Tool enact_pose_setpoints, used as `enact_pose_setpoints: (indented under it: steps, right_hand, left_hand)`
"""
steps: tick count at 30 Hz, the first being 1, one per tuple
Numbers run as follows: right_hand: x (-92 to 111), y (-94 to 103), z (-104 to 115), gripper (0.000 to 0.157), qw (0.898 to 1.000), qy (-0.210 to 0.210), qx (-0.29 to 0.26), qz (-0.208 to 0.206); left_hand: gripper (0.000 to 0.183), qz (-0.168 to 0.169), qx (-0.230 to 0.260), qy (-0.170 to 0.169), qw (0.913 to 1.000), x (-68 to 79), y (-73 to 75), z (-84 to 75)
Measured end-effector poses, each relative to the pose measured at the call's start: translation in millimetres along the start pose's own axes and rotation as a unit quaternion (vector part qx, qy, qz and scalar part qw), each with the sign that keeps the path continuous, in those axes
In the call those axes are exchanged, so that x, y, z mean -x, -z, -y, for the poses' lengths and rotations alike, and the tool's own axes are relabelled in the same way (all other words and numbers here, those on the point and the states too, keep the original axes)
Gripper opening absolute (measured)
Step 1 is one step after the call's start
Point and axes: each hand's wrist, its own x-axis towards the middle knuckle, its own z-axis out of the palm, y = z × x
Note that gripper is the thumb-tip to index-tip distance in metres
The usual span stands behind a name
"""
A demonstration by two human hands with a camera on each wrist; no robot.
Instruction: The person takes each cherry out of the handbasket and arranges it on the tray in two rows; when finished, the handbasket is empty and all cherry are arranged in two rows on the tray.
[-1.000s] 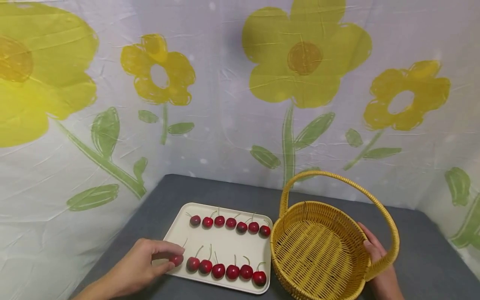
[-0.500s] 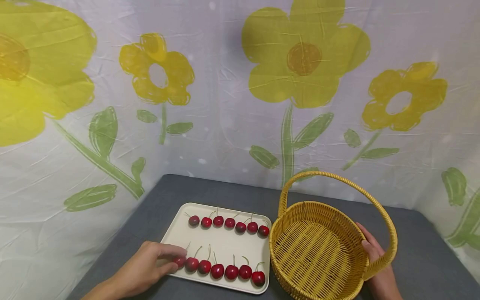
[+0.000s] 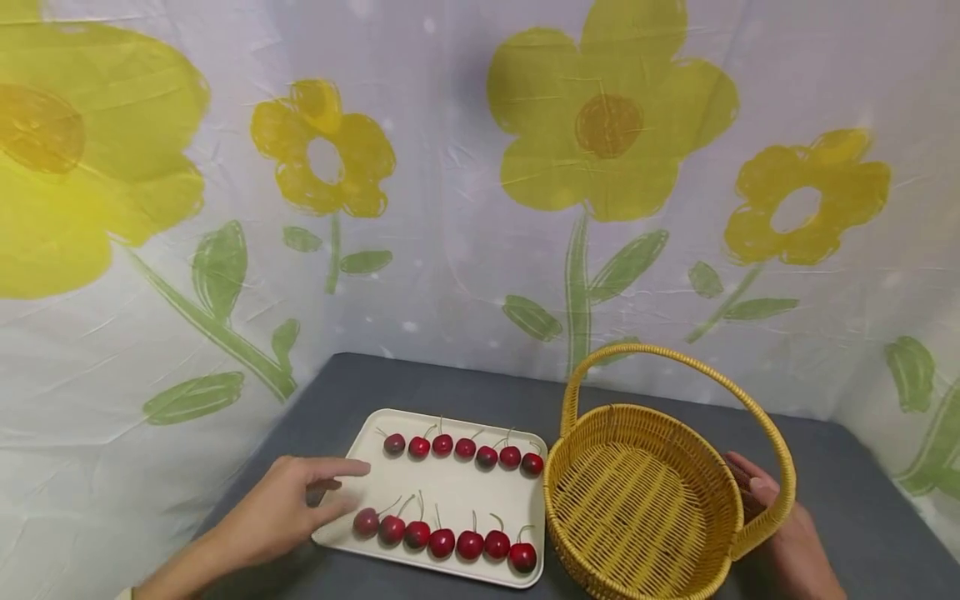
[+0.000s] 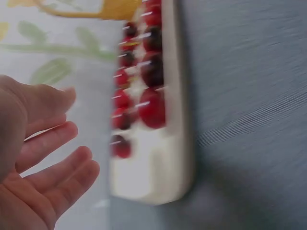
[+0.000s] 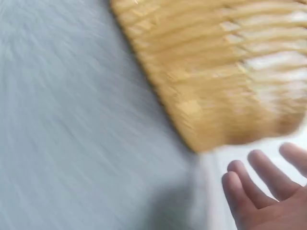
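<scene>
On a cream tray (image 3: 420,485) lie two rows of red cherries with thin stems. The far row (image 3: 465,448) and the near row (image 3: 442,543) each hold several. My left hand (image 3: 288,504) hovers at the tray's left edge, thumb and fingers parted and holding nothing. Just right of its thumb sits the leftmost near-row cherry (image 3: 366,522). A yellow wicker basket (image 3: 552,500) with a tall arched handle stands right of the tray, bare inside. My right hand (image 3: 791,542) is at the basket's right side; in the right wrist view its spread fingers (image 5: 271,175) are apart from the wicker (image 5: 192,86).
A dark grey cloth (image 3: 442,379) covers the table. Behind and around it hangs a pale curtain (image 3: 435,250) printed with yellow flowers. The basket's handle (image 3: 675,354) arches high above its rim, and the basket stands close against the tray's right edge.
My left hand slid a cherry right to the near row's left end, then let go and drew back left. My right hand has come off the basket's side and shifted right.
</scene>
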Motion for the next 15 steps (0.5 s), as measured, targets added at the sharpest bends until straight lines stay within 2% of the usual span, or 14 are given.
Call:
enact_pose_setpoints:
  steps: [2, 4, 7, 8, 10, 12, 14, 15]
  right_hand:
    - [3, 14.4, 9, 0.066, 0.996, 0.033, 0.079, -0.013]
    - [7, 27.1, 25, 0.063, 0.982, 0.051, 0.179, -0.034]
    - [10, 42.1, 56, 0.059, 0.944, 0.072, 0.315, -0.065]
    - [11, 46.1, 66, 0.057, 0.933, 0.091, 0.338, -0.079]
    - [14, 52.3, 87, 0.055, 0.916, 0.142, 0.358, -0.111]
    - [15, 58.0, 104, 0.051, 0.897, 0.221, 0.349, -0.160]
    - [19, 60.0, 122, 0.051, 0.874, 0.284, 0.332, -0.213]
    - [21, 59.8, 130, 0.051, 0.862, 0.306, 0.328, -0.237]
  left_hand:
    - [0.036, -0.037, -0.013, -0.011, 0.9992, -5.7, 15.7, -5.5]
    - [0.035, -0.072, -0.035, -0.019, 0.9966, -13.0, 34.8, -14.1]
    - [0.035, -0.128, -0.073, -0.054, 0.9877, -26.0, 67.0, -29.0]
    - [0.036, -0.150, -0.095, -0.070, 0.9816, -30.5, 78.4, -34.5]
    - [0.039, -0.203, -0.139, -0.101, 0.9641, -38.0, 100.4, -45.7]
    - [0.042, -0.251, -0.172, -0.127, 0.9442, -42.9, 120.2, -56.0]
    - [0.044, -0.281, -0.193, -0.137, 0.9301, -44.4, 135.7, -65.0]
    - [0.046, -0.288, -0.197, -0.137, 0.9272, -43.7, 140.7, -67.8]
